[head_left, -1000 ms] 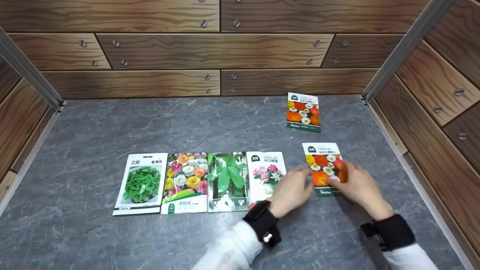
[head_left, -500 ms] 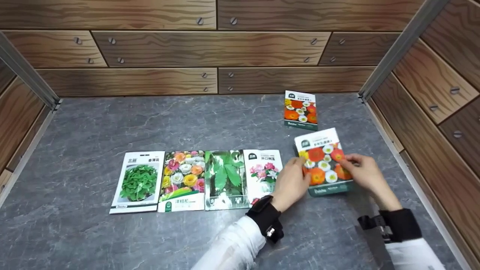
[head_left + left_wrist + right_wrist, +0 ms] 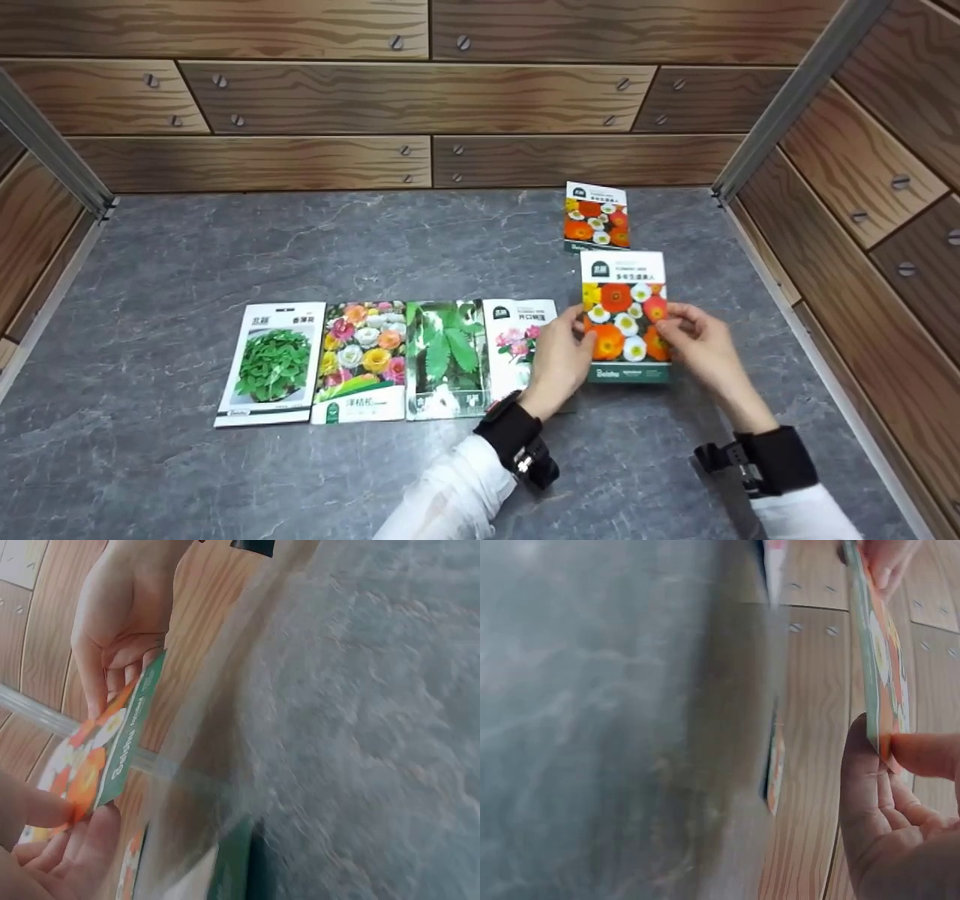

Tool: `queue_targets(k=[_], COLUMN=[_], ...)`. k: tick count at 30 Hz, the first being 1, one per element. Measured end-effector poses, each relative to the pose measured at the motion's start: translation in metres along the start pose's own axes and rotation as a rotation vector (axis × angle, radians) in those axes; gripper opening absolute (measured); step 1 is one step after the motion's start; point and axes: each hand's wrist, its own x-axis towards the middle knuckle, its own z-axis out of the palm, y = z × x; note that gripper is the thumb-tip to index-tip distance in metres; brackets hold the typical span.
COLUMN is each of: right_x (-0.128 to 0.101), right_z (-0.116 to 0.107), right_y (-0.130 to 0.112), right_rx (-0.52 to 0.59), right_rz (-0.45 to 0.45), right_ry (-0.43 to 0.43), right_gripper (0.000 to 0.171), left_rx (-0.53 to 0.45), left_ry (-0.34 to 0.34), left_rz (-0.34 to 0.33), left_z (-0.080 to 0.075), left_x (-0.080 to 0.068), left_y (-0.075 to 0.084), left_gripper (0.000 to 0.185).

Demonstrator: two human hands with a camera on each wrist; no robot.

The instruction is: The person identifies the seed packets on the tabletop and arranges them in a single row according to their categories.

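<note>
An orange-and-white poppy seed packet is lifted off the grey table, tilted up toward the camera. My left hand pinches its left edge and my right hand pinches its right edge. In the left wrist view the poppy seed packet shows edge-on between my left hand and the right hand. The right wrist view also shows the poppy seed packet edge-on, pinched by my right hand. A second, matching packet lies flat farther back.
A row of seed packets lies side by side: a green herb packet, a mixed-flower packet, a leaf packet and a pink-flower packet, partly hidden by my left hand. Wood-patterned walls enclose the table on three sides.
Both hands have lifted the poppy packet off the table and tilted it upright, moving it slightly left and back toward the second matching packet.
</note>
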Motion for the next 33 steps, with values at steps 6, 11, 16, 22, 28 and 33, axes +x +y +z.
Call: queue_targets(k=[6, 11, 16, 22, 28, 33], right_x=[0.004, 0.010, 0.014, 0.017, 0.015, 0.011], right_z=[0.012, 0.015, 0.012, 0.008, 0.009, 0.014], right_y=[0.005, 0.007, 0.008, 0.010, 0.012, 0.016], right_rx=[-0.164, -0.227, -0.150, -0.081, -0.158, -0.308], right_rz=[-0.055, -0.029, 0.047, 0.075, 0.022, -0.070], right_ry=[-0.070, -0.146, -0.207, -0.218, -0.204, -0.173], right_gripper=[0.055, 0.057, 0.060, 0.062, 0.058, 0.055], left_rx=[0.135, 0.305, 0.594, 0.903, 0.957, 1.031], left_ry=[0.039, 0.077, 0.069, 0.037, -0.258, -0.319], left_rz=[0.026, 0.101, 0.217, 0.374, 0.361, 0.361], left_z=[-0.001, 0.001, 0.001, 0.002, 0.000, -0.001], left_x=[-0.008, -0.009, -0.013, -0.015, -0.016, -0.019], left_y=[-0.006, -0.012, -0.012, -0.005, -0.004, -0.004], left_gripper=[0.049, 0.045, 0.031, 0.023, 0.021, 0.020])
